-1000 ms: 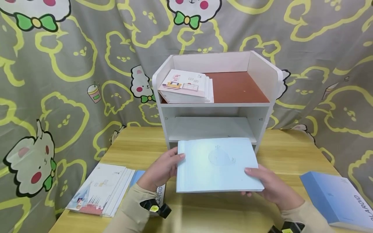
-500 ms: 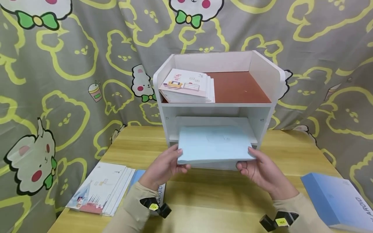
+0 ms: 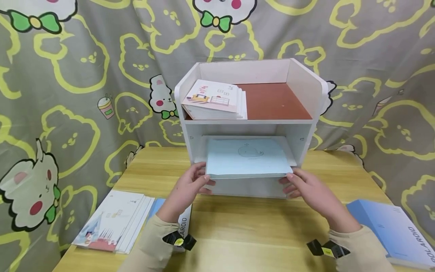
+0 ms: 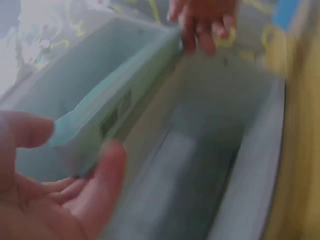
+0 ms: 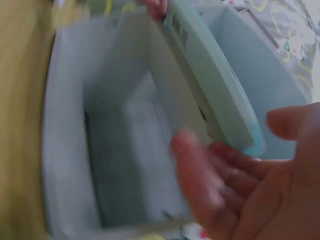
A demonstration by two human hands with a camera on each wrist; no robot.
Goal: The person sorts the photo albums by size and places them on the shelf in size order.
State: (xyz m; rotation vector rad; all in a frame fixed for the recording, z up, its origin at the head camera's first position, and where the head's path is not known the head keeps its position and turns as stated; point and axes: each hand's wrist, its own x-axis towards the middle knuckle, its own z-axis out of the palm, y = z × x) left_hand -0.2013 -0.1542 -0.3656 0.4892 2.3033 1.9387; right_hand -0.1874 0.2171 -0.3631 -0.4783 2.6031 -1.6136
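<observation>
A pale blue book [image 3: 248, 158] with a whale drawing on its cover lies flat, partly in the middle compartment of a small white shelf unit [image 3: 302, 151], its front edge jutting out. My left hand [image 3: 185, 190] holds its front left corner, thumb at the edge and fingers lower down. At the front right corner my right hand [image 3: 312, 190] holds it the same way. In the left wrist view the book [image 4: 117, 100] shows two small dark marks on its side. The right wrist view is blurred; fingers [image 5: 232, 165] touch the book's end from below.
Several picture books [image 3: 214, 99] lie on the shelf unit's reddish-brown top. On the wooden table [image 3: 251, 234], more picture books [image 3: 112, 221] lie at left beside a blue box [image 3: 183, 223], partly behind my left arm. Another blue box [image 3: 391, 230] lies at right. Patterned cloth [image 3: 136, 68] hangs behind.
Both hands have moved the pale blue book forward and down, from in front of the shelf unit into its middle compartment. Books and boxes elsewhere have stayed put.
</observation>
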